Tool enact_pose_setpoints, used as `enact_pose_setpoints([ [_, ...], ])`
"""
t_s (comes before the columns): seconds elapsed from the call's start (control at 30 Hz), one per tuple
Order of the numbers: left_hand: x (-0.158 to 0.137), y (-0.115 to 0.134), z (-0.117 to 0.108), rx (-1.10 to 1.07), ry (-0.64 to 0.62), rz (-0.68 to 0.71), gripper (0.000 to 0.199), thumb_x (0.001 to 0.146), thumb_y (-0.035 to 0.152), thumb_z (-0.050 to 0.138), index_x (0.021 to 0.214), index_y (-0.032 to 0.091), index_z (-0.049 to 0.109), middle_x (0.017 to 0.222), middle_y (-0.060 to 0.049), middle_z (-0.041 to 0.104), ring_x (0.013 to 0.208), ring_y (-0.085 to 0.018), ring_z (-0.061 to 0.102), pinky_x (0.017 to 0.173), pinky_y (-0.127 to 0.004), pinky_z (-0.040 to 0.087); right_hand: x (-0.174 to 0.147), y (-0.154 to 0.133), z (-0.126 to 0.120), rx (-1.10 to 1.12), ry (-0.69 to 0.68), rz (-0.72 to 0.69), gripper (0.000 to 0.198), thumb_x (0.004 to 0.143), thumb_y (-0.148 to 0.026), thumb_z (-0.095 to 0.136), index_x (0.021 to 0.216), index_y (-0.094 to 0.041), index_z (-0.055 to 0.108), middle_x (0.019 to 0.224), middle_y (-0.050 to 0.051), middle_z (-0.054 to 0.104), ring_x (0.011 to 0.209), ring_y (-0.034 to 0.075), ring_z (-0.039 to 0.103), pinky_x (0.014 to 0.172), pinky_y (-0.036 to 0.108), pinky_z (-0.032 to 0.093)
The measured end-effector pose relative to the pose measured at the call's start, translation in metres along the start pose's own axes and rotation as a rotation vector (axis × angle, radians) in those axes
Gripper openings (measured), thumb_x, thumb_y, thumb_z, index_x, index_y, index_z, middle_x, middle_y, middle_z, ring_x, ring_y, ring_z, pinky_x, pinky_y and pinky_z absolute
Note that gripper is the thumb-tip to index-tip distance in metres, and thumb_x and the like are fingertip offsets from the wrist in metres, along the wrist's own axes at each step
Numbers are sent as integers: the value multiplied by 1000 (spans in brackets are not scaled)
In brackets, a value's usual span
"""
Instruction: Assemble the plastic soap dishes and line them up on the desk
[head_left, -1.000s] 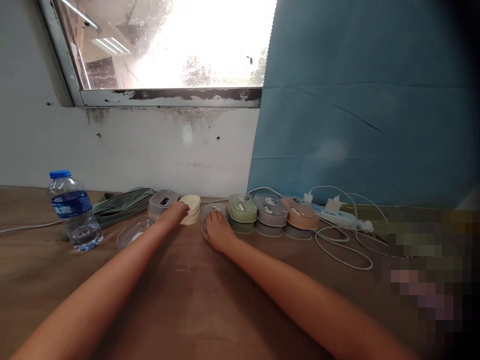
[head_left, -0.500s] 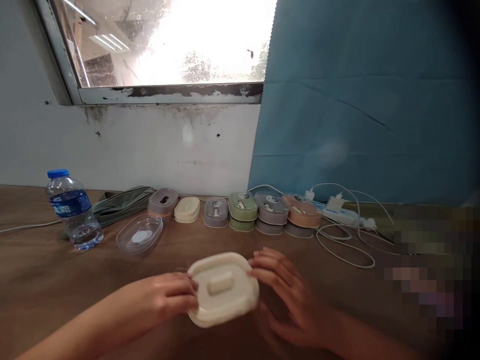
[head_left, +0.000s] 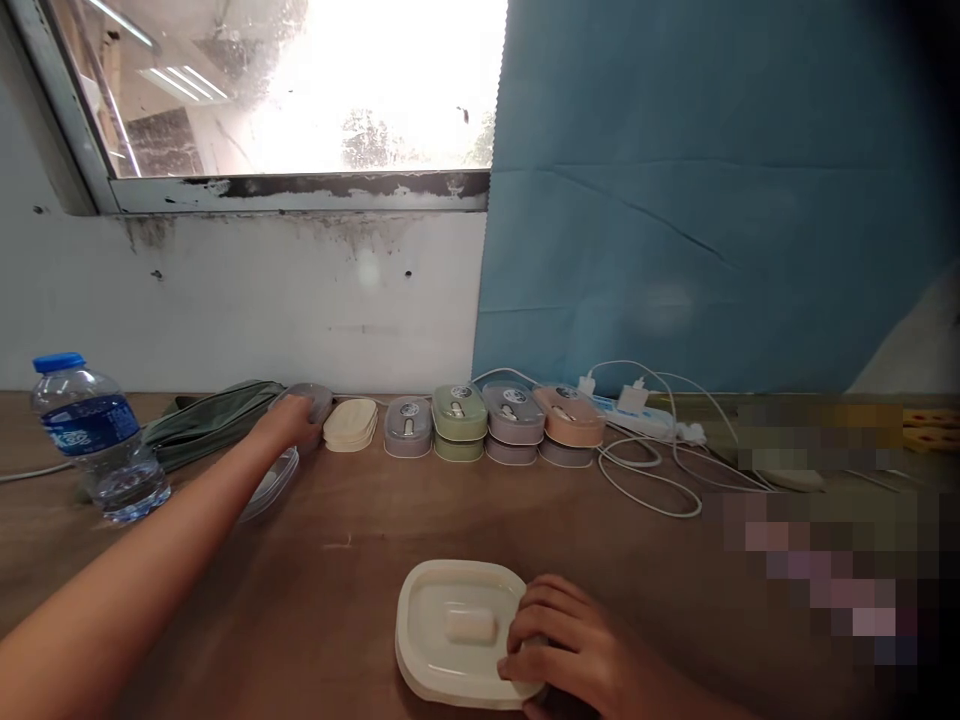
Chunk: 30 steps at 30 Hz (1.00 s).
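Observation:
A cream oval plastic box part (head_left: 431, 665) with a raised bar in its middle lies on the table in front of me. My right hand (head_left: 562, 640) grips its right end, with the thumb and fingers bent over the rim. At the back left, my left hand (head_left: 289, 420) reaches to a grey-purple plastic box (head_left: 319, 402) and overlaps it; its fingertips are hidden, so I cannot make out the hold. My left forearm partly covers a clear plastic lid (head_left: 274, 492) just in front of that box.
A stack of cream pieces (head_left: 350, 425) stands by the wall, followed by a small grey box (head_left: 408, 427) and stacked green boxes (head_left: 459, 422), purple boxes (head_left: 514, 420) and an orange box (head_left: 571, 415). A water bottle (head_left: 97, 440), green pouch (head_left: 214, 420) and power strip (head_left: 649, 422) with cables lie around.
My left hand has let go of the cream part and moved to the grey-purple box at the back left. The cream part has come down nearer to me, now under my right hand.

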<state>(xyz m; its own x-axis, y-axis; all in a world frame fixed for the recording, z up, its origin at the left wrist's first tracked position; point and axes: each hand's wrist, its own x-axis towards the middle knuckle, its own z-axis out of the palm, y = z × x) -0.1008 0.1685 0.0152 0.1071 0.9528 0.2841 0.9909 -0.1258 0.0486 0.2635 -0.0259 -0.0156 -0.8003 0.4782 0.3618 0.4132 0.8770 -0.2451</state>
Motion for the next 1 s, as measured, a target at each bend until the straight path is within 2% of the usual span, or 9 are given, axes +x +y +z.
enact_pose_setpoints([
  [0.13, -6, -3, -6, 45, 19, -66, 18, 71, 23, 52, 70, 14, 68, 73, -12, 69, 80, -30, 64, 71, -34, 47, -7, 2, 6, 52, 4, 67, 24, 73, -19, 55, 96, -24, 60, 90, 6, 64, 88, 19, 59, 83, 34, 48],
  [0.27, -34, 20, -35, 17, 170, -27, 33, 85, 30, 41, 98, 12, 65, 97, -14, 68, 94, -29, 61, 82, -38, 45, -19, 9, 7, -33, 155, 134, 60, 71, -21, 59, 128, -22, 40, 126, 13, 45, 117, 26, 45, 93, 38, 44],
  [0.33, -62, 41, -46, -71, 224, 90, 35, 87, 36, 43, 111, 17, 60, 111, -8, 64, 104, -24, 57, 90, -33, 43, -22, 12, 2, -117, 264, 165, 69, 72, -23, 59, 135, -25, 29, 138, 13, 30, 126, 30, 34, 96, 43, 41],
  [0.37, -78, 53, -49, -210, 237, 227, 34, 86, 37, 47, 110, 19, 61, 110, -6, 65, 105, -24, 57, 91, -33, 44, -22, 13, -2, -148, 302, 175, 71, 72, -24, 59, 136, -26, 26, 141, 12, 24, 128, 31, 30, 97, 46, 39],
  [0.43, -114, 77, -46, -429, 143, 501, 32, 86, 36, 50, 112, 22, 61, 110, -3, 66, 106, -23, 58, 94, -35, 44, -21, 13, -9, -171, 313, 176, 73, 73, -28, 60, 137, -29, 24, 144, 10, 17, 130, 32, 25, 98, 48, 37],
  [0.53, -161, 105, -30, -547, -77, 742, 33, 89, 26, 49, 120, 25, 55, 116, -2, 63, 110, -19, 56, 104, -36, 37, -18, 11, -12, -151, 169, 120, 75, 74, -34, 60, 139, -28, 24, 146, 8, 13, 132, 33, 20, 100, 49, 35],
  [0.7, -185, 118, -5, -631, -255, 813, 37, 90, 21, 46, 126, 26, 49, 120, -3, 60, 116, -18, 51, 109, -37, 31, -19, 13, 1, -86, -104, 68, 58, 81, -36, 55, 135, -28, 37, 142, 7, 32, 134, 30, 18, 102, 48, 33],
  [0.83, -182, 118, -3, -628, -247, 842, 36, 89, 20, 46, 124, 23, 50, 118, -6, 61, 114, -19, 52, 109, -37, 30, -22, 20, 8, -111, -117, 34, 46, 85, -29, 51, 131, -27, 44, 132, 7, 47, 131, 27, 27, 101, 45, 35],
  [1.0, -188, 127, -8, -496, -232, 945, 35, 89, 17, 45, 124, 18, 50, 116, -8, 63, 113, -19, 53, 107, -36, 34, -23, 21, 5, -233, -184, -72, 43, 87, -34, 47, 129, -26, 45, 127, 6, 53, 120, 27, 42, 101, 51, 32],
])
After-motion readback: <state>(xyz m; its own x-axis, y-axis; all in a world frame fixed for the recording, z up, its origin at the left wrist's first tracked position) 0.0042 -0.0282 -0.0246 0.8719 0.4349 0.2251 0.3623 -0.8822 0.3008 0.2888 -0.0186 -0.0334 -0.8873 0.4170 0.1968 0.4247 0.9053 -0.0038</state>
